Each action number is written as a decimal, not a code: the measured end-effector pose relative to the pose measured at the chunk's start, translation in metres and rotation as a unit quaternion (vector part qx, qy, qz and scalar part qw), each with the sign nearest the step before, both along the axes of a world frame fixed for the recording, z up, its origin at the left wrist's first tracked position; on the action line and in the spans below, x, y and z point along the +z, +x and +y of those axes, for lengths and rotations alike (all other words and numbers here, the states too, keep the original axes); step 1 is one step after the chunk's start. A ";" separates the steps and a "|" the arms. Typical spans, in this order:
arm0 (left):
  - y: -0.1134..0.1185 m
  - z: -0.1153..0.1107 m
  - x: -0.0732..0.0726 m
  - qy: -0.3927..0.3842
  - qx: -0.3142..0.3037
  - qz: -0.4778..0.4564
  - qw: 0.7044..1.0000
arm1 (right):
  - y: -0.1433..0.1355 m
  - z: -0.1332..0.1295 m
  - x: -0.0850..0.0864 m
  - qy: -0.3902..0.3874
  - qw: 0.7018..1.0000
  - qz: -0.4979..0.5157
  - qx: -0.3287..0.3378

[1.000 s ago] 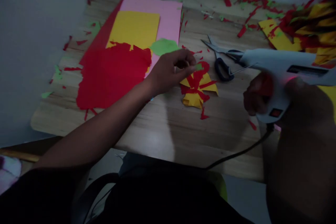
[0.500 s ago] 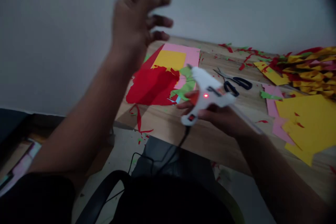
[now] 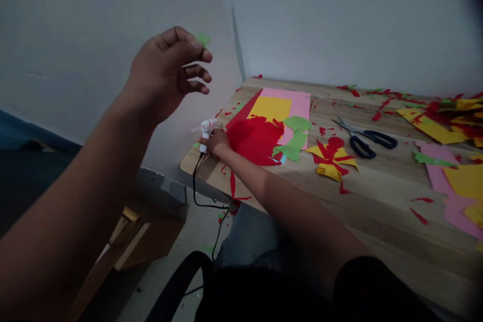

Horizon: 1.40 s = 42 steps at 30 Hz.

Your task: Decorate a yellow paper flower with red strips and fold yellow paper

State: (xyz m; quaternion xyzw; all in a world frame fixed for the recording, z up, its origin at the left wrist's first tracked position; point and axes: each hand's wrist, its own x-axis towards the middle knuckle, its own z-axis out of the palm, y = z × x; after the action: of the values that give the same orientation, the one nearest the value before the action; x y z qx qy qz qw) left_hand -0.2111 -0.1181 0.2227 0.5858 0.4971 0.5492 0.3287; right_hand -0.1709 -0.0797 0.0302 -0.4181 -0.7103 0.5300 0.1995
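My left hand (image 3: pixel 166 68) is raised at the upper left, in front of the wall. Thumb and forefinger pinch a small scrap of green paper (image 3: pixel 204 38), while the other fingers are loosely curled. My right hand (image 3: pixel 220 143) reaches to the table's left end and is closed on a white glue gun (image 3: pixel 209 126); its trigger side is hidden. A black cord (image 3: pixel 194 181) runs down from the gun over the table edge. Beside the right hand lies torn red paper (image 3: pixel 252 141). Green paper pieces (image 3: pixel 296 143) lie to the right of it.
Scissors with dark handles (image 3: pixel 362 146) lie open on the wooden table (image 3: pixel 377 186). Near them is a red and yellow paper flower shape (image 3: pixel 332 158). Yellow paper (image 3: pixel 270 108) and pink paper (image 3: pixel 300 100) lie behind the red paper. Scraps cover the right side.
My right hand has carried the glue gun left to the table's end. My left hand, still pinching the green scrap, appears lower and further left. The view has shifted, showing the paper flower shape.
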 end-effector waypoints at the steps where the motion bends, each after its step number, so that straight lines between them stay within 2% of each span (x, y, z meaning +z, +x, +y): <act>1: -0.003 0.000 -0.002 -0.002 -0.002 -0.001 1.000 | 0.001 0.000 0.002 -0.002 1.000 -0.015 0.002; 5: -0.005 0.013 -0.011 -0.006 -0.023 -0.012 1.000 | 0.015 -0.009 0.015 0.016 0.998 -0.060 0.013; 9: 0.017 0.031 -0.020 -0.003 -0.054 0.008 0.998 | 0.051 -0.025 0.031 0.050 0.996 -0.060 0.047; 11: 0.037 0.037 -0.025 0.007 -0.073 0.044 0.996 | 0.088 -0.031 0.041 0.056 0.991 -0.036 0.116; 12: 0.048 0.039 -0.029 0.011 -0.088 0.065 0.994 | 0.113 -0.032 0.048 0.058 0.977 0.006 0.203; 13: 0.060 0.042 -0.034 0.011 -0.107 0.084 0.991 | 0.140 -0.032 0.054 0.026 0.962 0.032 0.269; 15: 0.086 0.047 -0.049 0.008 -0.150 0.103 0.983 | 0.197 -0.028 0.067 -0.024 0.951 0.099 0.291; 16: 0.099 0.051 -0.059 0.004 -0.166 0.100 0.981 | 0.225 -0.023 0.071 -0.030 0.958 0.125 0.255; 17: 0.112 0.057 -0.071 -0.001 -0.176 0.089 0.980 | 0.251 -0.016 0.074 -0.010 0.972 0.147 0.183; 18: 0.125 0.063 -0.083 -0.007 -0.181 0.071 0.981 | 0.273 -0.008 0.073 0.036 0.982 0.172 0.073; 20: 0.153 0.077 -0.108 -0.027 -0.187 0.030 0.982 | 0.309 0.011 0.064 0.126 0.963 0.196 -0.134; 21: 0.166 0.084 -0.121 -0.040 -0.192 0.013 0.981 | 0.322 0.021 0.055 0.162 0.946 0.198 -0.201; 22: 0.179 0.091 -0.132 -0.050 -0.200 -0.003 0.979 | 0.332 0.030 0.045 0.184 0.934 0.196 -0.234; 26: 0.217 0.111 -0.166 -0.057 -0.222 -0.014 0.973 | 0.354 0.050 0.006 0.193 0.923 0.197 -0.267; 29: 0.227 0.114 -0.180 -0.042 -0.212 0.018 0.976 | 0.359 0.046 -0.008 0.188 0.923 0.170 -0.290; 37: 0.217 0.108 -0.190 -0.003 -0.213 0.147 0.966 | 0.369 0.040 -0.007 0.233 0.931 0.063 -0.275; 42: 0.200 0.113 -0.201 0.048 -0.186 0.223 0.956 | 0.378 0.046 -0.008 0.241 0.952 -0.029 -0.187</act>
State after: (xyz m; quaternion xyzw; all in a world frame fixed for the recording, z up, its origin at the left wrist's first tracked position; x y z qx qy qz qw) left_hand -0.0114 -0.0052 0.0218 0.7903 0.4133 0.3573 0.2774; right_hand 0.2071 -0.0332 0.0218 -0.4983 -0.7315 0.2834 0.3692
